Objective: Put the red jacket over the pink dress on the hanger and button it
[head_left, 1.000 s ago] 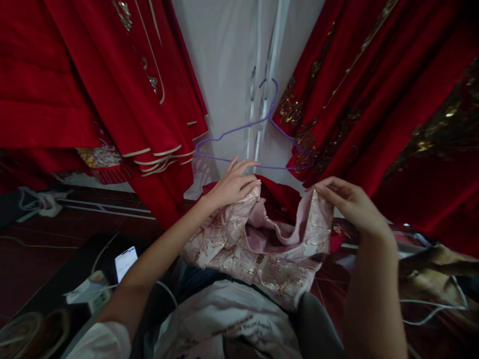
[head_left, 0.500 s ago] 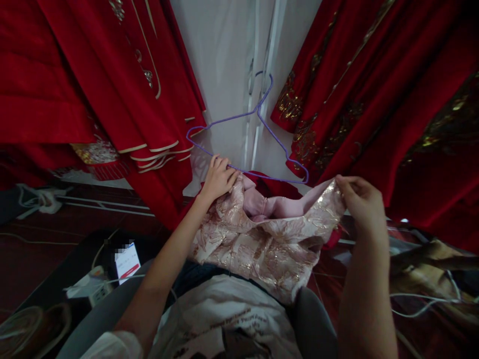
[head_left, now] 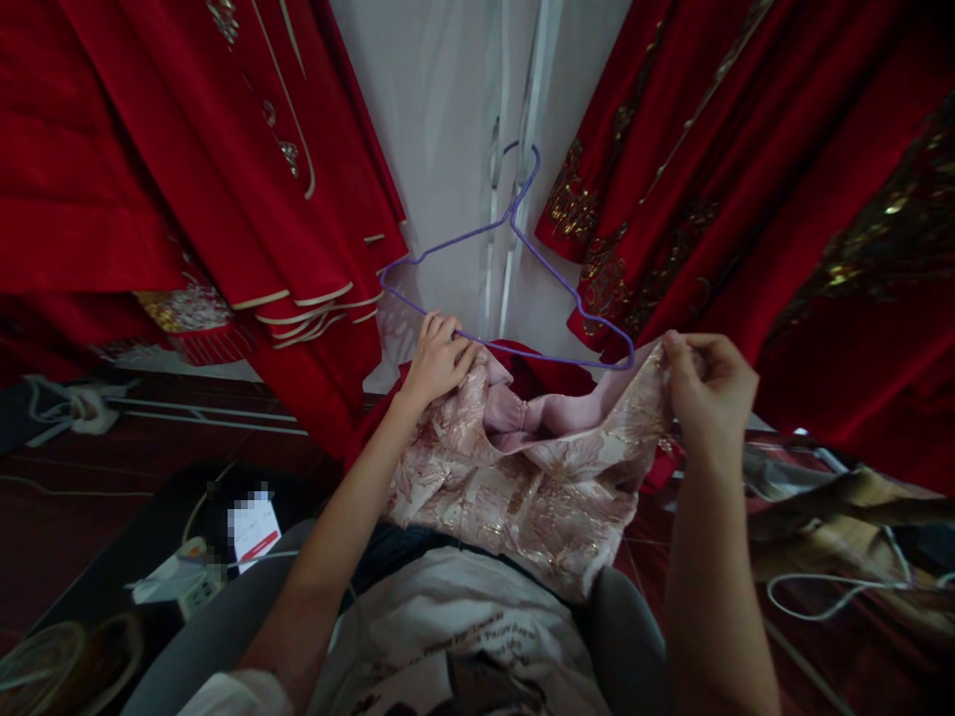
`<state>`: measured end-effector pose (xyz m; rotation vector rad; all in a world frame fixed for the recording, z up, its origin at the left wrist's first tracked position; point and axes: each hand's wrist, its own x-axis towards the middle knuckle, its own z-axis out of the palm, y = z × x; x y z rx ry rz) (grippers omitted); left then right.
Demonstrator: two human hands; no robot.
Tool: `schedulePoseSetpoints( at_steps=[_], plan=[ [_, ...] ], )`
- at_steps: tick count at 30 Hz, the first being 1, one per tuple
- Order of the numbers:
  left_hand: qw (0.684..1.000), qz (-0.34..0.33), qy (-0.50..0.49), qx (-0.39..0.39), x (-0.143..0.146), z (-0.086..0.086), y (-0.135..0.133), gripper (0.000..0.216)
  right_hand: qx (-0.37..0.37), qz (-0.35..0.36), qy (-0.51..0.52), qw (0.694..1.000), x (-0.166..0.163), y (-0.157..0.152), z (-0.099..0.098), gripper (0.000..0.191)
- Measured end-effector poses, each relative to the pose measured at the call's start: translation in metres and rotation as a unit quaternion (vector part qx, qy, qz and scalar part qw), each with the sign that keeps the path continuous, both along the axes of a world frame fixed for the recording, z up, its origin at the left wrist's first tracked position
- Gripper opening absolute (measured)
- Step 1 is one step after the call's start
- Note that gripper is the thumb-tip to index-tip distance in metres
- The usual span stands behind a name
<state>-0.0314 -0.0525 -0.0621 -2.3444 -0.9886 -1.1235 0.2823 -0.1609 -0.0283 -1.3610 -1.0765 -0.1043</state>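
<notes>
Gripping | left hand (head_left: 440, 360) curled over hanger (head_left: 511, 211), brocade garment (head_left: 514, 487) | right hand (head_left: 710, 393) pinching garment's edge

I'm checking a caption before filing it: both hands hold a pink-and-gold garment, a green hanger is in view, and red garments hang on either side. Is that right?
Not quite: the hanger is purple, not green, as the head view shows. The rest stands: the left hand and right hand hold the pink-and-gold garment, and red garments hang on either side.
</notes>
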Motion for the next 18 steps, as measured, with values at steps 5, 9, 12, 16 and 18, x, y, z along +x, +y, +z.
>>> schedulePoseSetpoints(
  at_steps=[5, 9, 12, 16, 18],
  plan=[
    [0.999, -0.032, -0.012, -0.038, 0.007, 0.001, -0.007, 0.032, -0.026, -0.026, -0.035, 0.999, -0.013, 0.006, 0.011, 0.030],
    [0.993, -0.082, -0.026, -0.086, 0.023, -0.001, -0.011, 0.033, -0.012, -0.044, -0.121, 0.992, -0.029, 0.031, 0.037, 0.033],
    [0.986, -0.107, -0.053, -0.116, 0.035, -0.002, -0.013, 0.033, -0.016, -0.007, -0.146, 0.989, -0.041, 0.057, 0.050, 0.032],
    [0.978, -0.121, -0.093, -0.142, 0.040, 0.003, -0.011, 0.031, -0.021, -0.001, -0.169, 0.985, -0.052, 0.080, 0.047, 0.027],
    [0.969, -0.148, -0.112, -0.162, 0.034, 0.010, -0.006, 0.032, -0.015, 0.007, -0.181, 0.983, -0.053, 0.081, 0.043, 0.024]
  ],
)
